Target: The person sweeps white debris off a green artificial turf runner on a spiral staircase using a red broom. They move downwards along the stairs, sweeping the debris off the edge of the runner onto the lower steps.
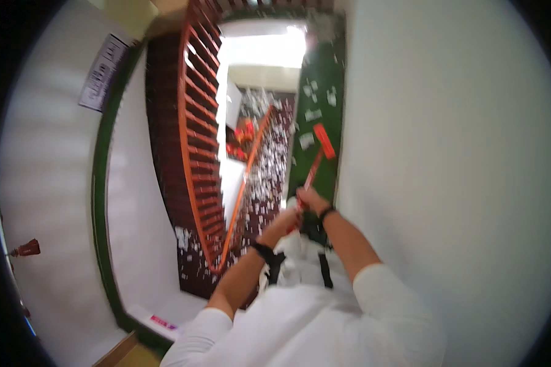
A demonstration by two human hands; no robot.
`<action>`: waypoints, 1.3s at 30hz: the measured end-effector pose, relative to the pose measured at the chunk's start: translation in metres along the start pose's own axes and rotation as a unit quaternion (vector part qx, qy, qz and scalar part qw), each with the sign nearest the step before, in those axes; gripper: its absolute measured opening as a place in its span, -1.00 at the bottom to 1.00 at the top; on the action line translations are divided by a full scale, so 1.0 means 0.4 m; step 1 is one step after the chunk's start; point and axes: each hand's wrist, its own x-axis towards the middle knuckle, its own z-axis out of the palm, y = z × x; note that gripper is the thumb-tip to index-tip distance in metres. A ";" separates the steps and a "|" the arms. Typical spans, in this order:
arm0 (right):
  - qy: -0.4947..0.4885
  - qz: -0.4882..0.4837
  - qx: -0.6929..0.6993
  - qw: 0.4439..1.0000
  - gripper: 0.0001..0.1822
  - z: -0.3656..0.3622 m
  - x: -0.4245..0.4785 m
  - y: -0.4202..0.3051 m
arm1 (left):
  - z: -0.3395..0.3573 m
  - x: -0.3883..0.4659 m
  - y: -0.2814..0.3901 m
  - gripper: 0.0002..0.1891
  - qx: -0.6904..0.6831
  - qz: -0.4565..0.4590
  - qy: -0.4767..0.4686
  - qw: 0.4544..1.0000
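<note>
Both my hands are closed around the handle (313,173) of a long-handled tool. Its orange-red head (323,141) sits crosswise at the far end, in front of a green painted band (319,82) at the foot of the right wall. Blur hides whether the head is a brush, a scraper or something else. My right hand (310,199) grips farther up the handle, nearer the head. Just below it, my left hand (286,222) holds the lower part. White flakes or scraps (312,114) show against the green band.
Dark red stairs (273,165) strewn with white scraps descend ahead. An orange-red railing (183,114) with balusters and a lower handrail (238,197) borders the open stairwell. A plain pale wall (441,137) rises close on my right. A printed sign (104,73) hangs on the left wall.
</note>
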 end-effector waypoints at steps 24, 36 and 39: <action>-0.383 0.061 -0.152 0.909 -0.80 0.440 0.144 -0.295 | -0.314 -0.171 0.338 -0.89 -0.236 -0.112 0.065 0.963; -0.010 0.166 0.072 0.983 -0.86 0.058 0.295 -0.471 | -0.101 0.032 0.576 -0.94 -0.026 -0.108 -0.066 0.992; -0.026 0.223 0.086 0.971 -0.93 -0.013 0.344 -0.518 | -0.085 0.151 0.583 -0.89 -0.098 -0.137 -0.077 0.983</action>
